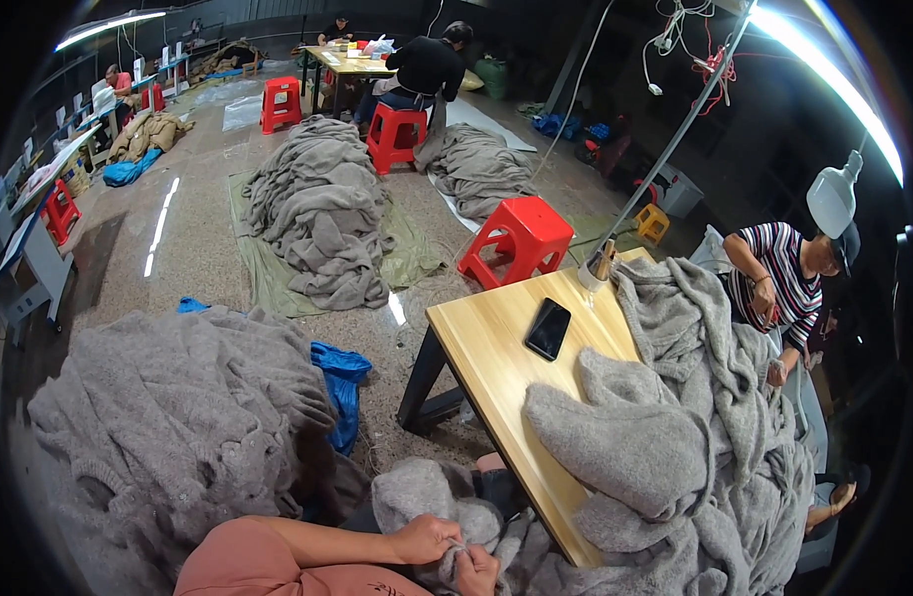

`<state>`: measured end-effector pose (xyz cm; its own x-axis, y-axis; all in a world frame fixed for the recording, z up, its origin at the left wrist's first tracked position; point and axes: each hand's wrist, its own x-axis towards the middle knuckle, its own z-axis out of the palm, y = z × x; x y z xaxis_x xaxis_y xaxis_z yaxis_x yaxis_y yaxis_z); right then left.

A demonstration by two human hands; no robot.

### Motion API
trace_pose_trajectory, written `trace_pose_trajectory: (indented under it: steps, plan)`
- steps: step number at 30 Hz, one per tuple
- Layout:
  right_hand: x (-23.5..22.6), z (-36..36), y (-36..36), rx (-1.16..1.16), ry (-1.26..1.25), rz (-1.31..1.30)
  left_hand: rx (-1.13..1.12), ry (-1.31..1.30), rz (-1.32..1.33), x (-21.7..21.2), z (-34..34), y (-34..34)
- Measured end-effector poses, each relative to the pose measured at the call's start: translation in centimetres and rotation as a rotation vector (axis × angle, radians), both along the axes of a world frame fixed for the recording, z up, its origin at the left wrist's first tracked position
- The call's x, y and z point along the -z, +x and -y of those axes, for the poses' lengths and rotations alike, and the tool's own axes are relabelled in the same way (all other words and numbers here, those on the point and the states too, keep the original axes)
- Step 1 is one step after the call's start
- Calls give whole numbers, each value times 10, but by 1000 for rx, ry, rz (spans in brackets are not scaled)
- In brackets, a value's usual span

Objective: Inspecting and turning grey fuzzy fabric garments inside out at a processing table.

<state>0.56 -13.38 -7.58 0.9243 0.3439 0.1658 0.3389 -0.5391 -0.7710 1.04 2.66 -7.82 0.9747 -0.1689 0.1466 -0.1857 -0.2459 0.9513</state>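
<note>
Dark, slanted lettering point(387, 588) stands on the wearer's pink garment point(243, 561), just below the left hand point(427, 539), at the picture's lower rim; it is small and only partly legible. Nothing else is readable.

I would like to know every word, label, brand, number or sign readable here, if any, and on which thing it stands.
Pink clothing: dark lettering at the picture's lower edge, not fully visible; not copied out.
Phone: dark screen, no readable text.
Red stool just left of the back table: pale mark, too small to read.
Grey fabric in both hands: no lettering seen.
</note>
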Motion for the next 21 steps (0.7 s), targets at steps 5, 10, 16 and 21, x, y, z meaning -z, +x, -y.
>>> trace_pose_trajectory:
  steps: [5, 10, 16, 21]
  plan:
    - [-34, 0, -6, -16, 201, -570, 69, -72, -178, -6, -2, -3]
    - [20, 17, -4, -150, -265, 373, 87, -103, -105, -12, 1, -3]
    - [-46, 2, -8, 56, 353, -744, 188, -185, -359, -7, -3, 0]
    - [-78, -8, -12, 52, 354, -688, 153, -221, -255, 1, 4, 0]
